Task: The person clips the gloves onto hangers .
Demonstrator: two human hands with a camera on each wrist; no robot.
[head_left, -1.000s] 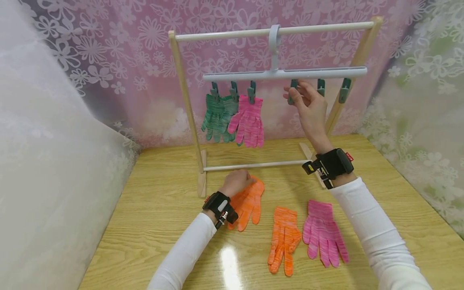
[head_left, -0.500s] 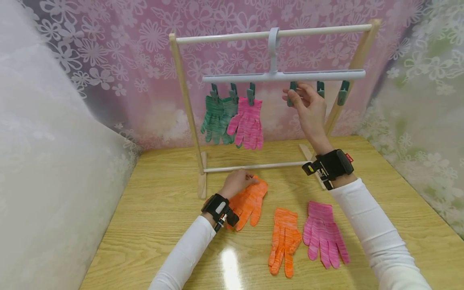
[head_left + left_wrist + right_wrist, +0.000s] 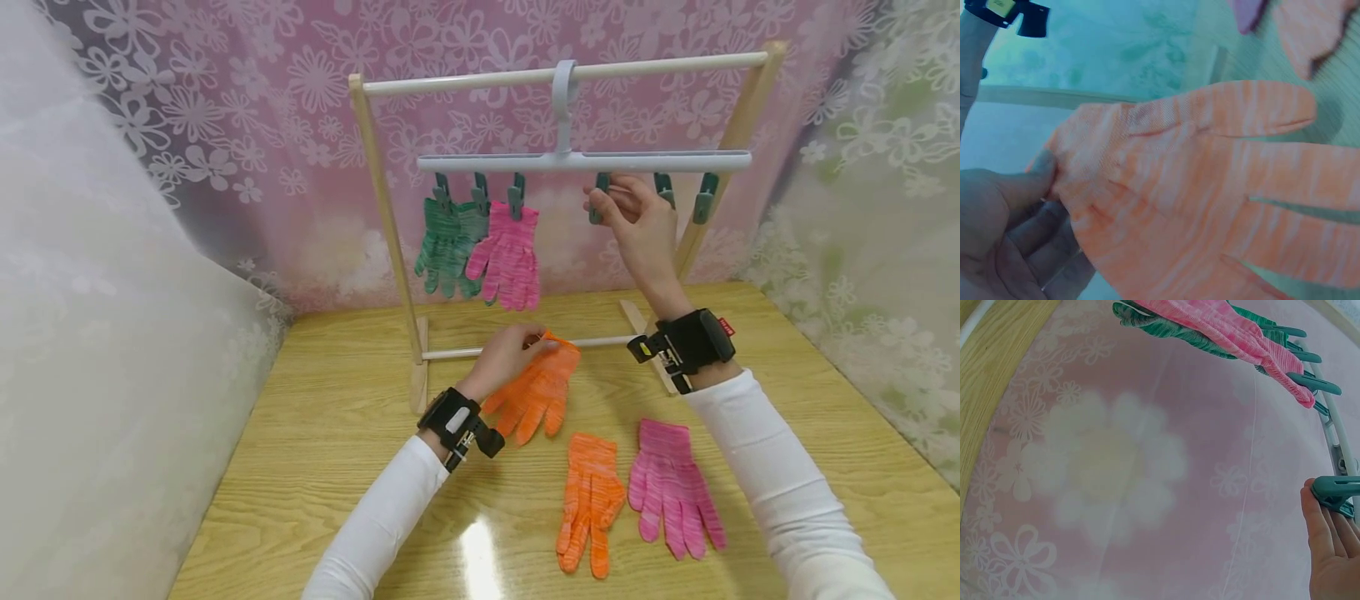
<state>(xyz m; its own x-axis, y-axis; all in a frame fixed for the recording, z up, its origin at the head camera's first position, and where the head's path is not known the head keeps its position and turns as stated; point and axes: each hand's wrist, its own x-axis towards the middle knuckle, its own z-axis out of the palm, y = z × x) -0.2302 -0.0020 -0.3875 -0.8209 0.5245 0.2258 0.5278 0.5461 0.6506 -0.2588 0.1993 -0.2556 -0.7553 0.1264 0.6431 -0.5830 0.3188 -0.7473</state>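
Two green gloves (image 3: 441, 242), eleven o'clock in head view; two pink gloves (image 3: 517, 262), one at one o'clock, one at four; two orange gloves (image 3: 590, 500), both at five; six gloves total; six clips (image 3: 704, 202), three round twelve, three at two; one hanger (image 3: 562, 161); one rack (image 3: 465, 82), two wooden posts (image 3: 386, 208); one left hand (image 3: 504, 362), five o'clock; one right hand (image 3: 643, 235), two o'clock; two wrist units (image 3: 448, 419); one table (image 3: 315, 433).

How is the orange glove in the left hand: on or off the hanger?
Off: the left hand pinches the orange glove by its cuff, below the hanger and apart from it.
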